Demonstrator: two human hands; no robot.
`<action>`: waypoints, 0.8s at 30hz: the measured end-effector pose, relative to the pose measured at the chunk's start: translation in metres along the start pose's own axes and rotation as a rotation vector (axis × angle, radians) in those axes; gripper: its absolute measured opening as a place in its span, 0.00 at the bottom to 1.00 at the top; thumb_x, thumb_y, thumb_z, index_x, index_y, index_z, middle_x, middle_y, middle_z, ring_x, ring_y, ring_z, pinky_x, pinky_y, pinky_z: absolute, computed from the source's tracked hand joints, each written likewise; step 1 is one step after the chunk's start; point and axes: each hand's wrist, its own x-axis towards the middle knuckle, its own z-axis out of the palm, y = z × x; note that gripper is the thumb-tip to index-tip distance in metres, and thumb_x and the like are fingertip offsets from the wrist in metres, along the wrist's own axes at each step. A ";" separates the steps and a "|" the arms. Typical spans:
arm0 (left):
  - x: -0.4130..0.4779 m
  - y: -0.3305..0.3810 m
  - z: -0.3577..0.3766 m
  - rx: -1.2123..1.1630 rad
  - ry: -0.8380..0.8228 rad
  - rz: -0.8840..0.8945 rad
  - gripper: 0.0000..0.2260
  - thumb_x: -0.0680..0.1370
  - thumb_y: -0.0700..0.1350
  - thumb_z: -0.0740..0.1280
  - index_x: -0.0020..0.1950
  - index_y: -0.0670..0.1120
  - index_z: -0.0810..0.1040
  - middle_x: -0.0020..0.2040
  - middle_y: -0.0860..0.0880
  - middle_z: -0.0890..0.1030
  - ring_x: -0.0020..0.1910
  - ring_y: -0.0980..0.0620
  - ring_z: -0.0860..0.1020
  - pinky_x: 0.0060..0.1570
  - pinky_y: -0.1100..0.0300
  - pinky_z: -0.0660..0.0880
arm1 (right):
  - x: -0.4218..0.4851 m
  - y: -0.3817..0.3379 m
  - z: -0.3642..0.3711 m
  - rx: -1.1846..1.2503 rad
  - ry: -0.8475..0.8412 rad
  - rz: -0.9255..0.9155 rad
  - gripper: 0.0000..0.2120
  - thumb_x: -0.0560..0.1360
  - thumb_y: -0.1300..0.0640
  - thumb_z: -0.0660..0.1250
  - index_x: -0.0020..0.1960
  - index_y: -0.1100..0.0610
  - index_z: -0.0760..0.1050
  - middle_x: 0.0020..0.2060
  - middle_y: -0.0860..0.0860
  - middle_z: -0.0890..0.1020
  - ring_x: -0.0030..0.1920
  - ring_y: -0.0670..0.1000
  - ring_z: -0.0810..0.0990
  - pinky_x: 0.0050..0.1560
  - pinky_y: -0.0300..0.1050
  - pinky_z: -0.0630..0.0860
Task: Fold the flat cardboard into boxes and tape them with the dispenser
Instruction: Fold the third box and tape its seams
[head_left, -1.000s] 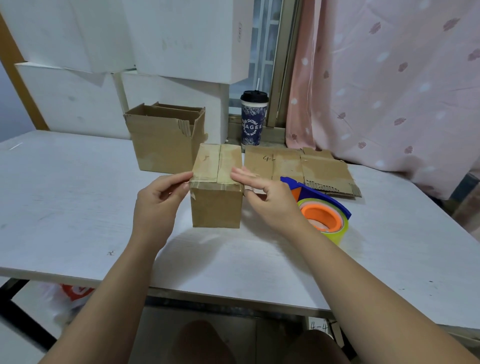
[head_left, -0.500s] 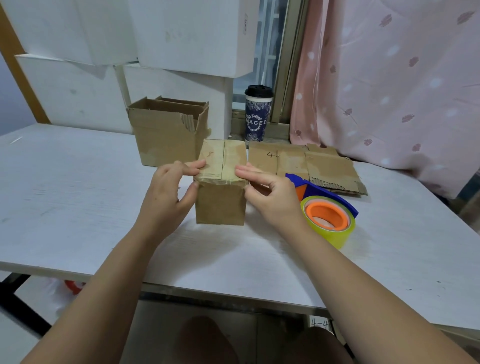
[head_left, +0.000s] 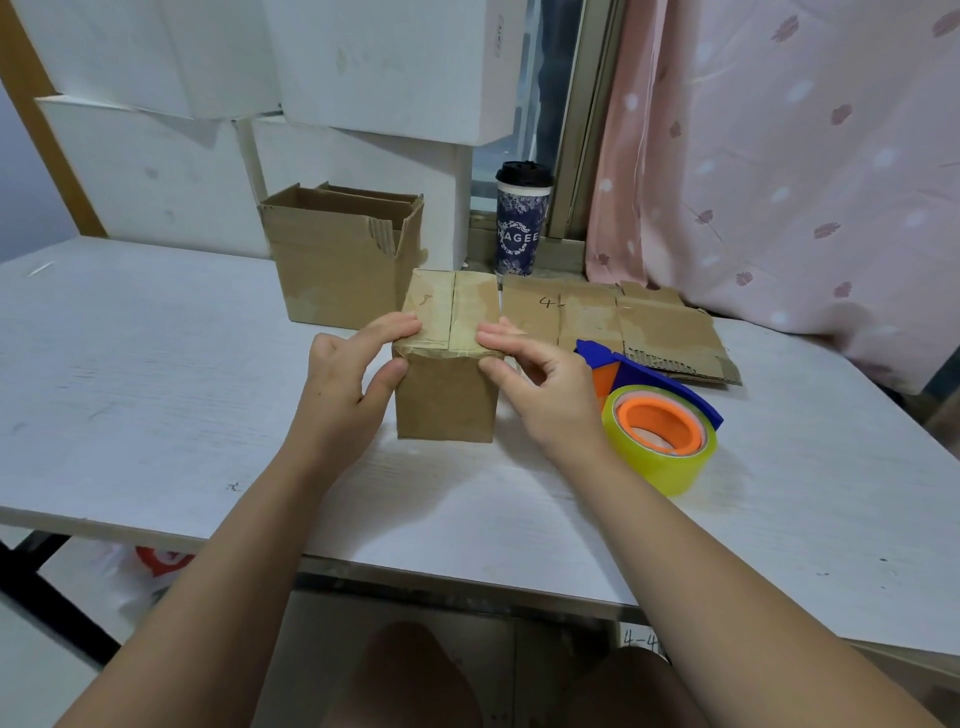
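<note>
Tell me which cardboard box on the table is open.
The larger box at the back, flaps up; the small box held by left hand and right hand is taped shut.

left hand (head_left: 337, 387) and right hand (head_left: 550, 397) pinch box (head_left: 447, 402).

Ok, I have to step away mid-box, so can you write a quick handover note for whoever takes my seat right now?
Left hand: pinches the near top edge of the small box, fingers on top, thumb on the front.
Right hand: pinches the same edge at its right end.
Tape dispenser: on the table right of the box, not held.
Done: small box folded, top seam taped; an open box stands behind it.
Left: flat cardboard at the back right, not yet folded.
</note>
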 end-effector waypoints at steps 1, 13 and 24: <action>0.000 0.001 0.000 -0.019 0.002 -0.016 0.19 0.81 0.39 0.60 0.62 0.64 0.68 0.63 0.69 0.69 0.50 0.56 0.63 0.54 0.70 0.62 | 0.001 0.000 0.000 0.014 -0.004 0.004 0.14 0.73 0.65 0.70 0.55 0.50 0.79 0.55 0.45 0.81 0.65 0.41 0.73 0.69 0.41 0.67; 0.023 0.031 -0.011 0.082 -0.124 -0.074 0.23 0.75 0.66 0.47 0.53 0.59 0.78 0.52 0.55 0.72 0.55 0.52 0.64 0.53 0.62 0.58 | 0.010 -0.004 -0.016 -0.151 -0.125 -0.018 0.12 0.77 0.52 0.67 0.53 0.59 0.83 0.57 0.47 0.82 0.64 0.39 0.74 0.66 0.41 0.69; 0.033 0.019 -0.023 0.009 -0.170 -0.064 0.09 0.73 0.51 0.70 0.52 0.61 0.79 0.50 0.61 0.75 0.55 0.56 0.66 0.51 0.65 0.62 | 0.016 -0.006 -0.016 -0.211 -0.138 0.013 0.09 0.73 0.59 0.72 0.53 0.53 0.83 0.51 0.39 0.80 0.60 0.36 0.75 0.66 0.36 0.68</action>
